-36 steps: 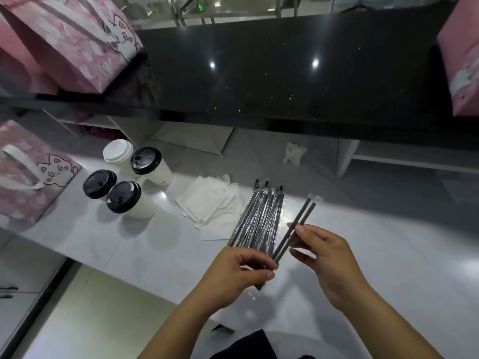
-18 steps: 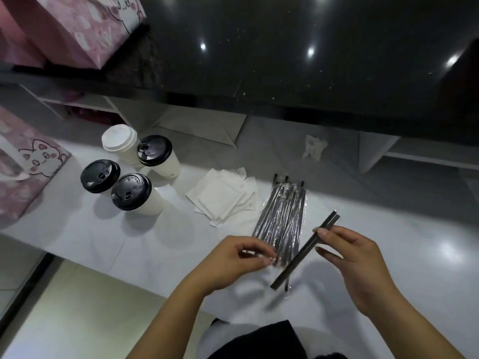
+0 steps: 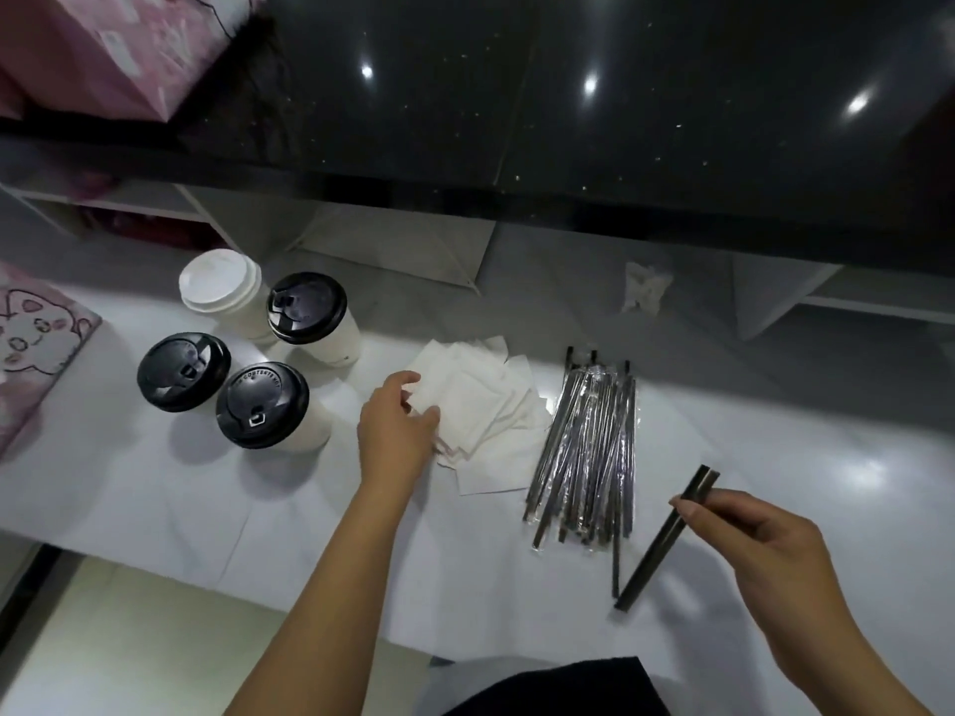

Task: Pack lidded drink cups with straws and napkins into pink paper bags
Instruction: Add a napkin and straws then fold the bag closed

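Note:
Several white cups stand at the left of the white counter: three with black lids (image 3: 262,404) and one with a white lid (image 3: 221,279). A loose pile of white napkins (image 3: 483,400) lies beside them, and my left hand (image 3: 395,428) pinches the pile's left edge. Right of the napkins lies a heap of wrapped black straws (image 3: 589,447). My right hand (image 3: 762,550) holds two wrapped straws (image 3: 656,555) slanted just above the counter. A pink paper bag with a cat drawing (image 3: 31,348) lies at the far left; another pink bag (image 3: 119,49) stands on the dark upper ledge.
A raised black glossy ledge (image 3: 568,121) runs along the back over the white counter (image 3: 258,509). A crumpled scrap of paper (image 3: 643,292) lies under the ledge. The counter's front edge is close to my body, with floor below at the left.
My left hand left the straw heap and moved left onto the napkins. My right hand, still holding two straws, drew back to the right. The view tilted down.

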`<state>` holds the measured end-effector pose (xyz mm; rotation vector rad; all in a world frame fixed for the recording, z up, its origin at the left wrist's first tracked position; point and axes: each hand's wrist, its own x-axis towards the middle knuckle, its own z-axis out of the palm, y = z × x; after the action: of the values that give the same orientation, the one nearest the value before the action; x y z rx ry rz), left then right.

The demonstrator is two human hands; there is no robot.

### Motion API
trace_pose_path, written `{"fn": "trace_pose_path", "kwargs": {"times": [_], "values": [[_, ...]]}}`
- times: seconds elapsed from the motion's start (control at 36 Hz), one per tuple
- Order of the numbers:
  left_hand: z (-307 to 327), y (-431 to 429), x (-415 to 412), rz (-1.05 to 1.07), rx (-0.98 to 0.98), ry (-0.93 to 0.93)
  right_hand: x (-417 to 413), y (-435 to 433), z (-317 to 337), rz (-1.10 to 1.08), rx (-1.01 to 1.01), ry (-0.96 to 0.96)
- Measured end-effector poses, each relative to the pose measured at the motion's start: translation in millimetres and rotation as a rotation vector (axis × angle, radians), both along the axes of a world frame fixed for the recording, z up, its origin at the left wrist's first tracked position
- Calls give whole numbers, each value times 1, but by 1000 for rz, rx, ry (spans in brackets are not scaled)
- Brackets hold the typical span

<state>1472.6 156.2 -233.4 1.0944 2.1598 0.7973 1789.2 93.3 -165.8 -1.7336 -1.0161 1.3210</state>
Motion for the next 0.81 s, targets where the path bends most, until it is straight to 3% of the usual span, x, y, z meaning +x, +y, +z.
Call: {"fn": "trace_pose_path", "kwargs": {"times": [0.28, 0.39, 0.53, 0.81], "values": [[15, -11, 4, 57, 159, -114, -8, -9, 2, -21, 24, 3], [27, -17, 6, -22, 267, -7, -7, -11, 8, 22, 78, 12], [54, -28, 18, -166, 221, -347, -3, -12, 17, 235, 141, -70], [86, -51, 58, -580, -19, -605, -13, 1, 46, 635, 329, -129]]}}
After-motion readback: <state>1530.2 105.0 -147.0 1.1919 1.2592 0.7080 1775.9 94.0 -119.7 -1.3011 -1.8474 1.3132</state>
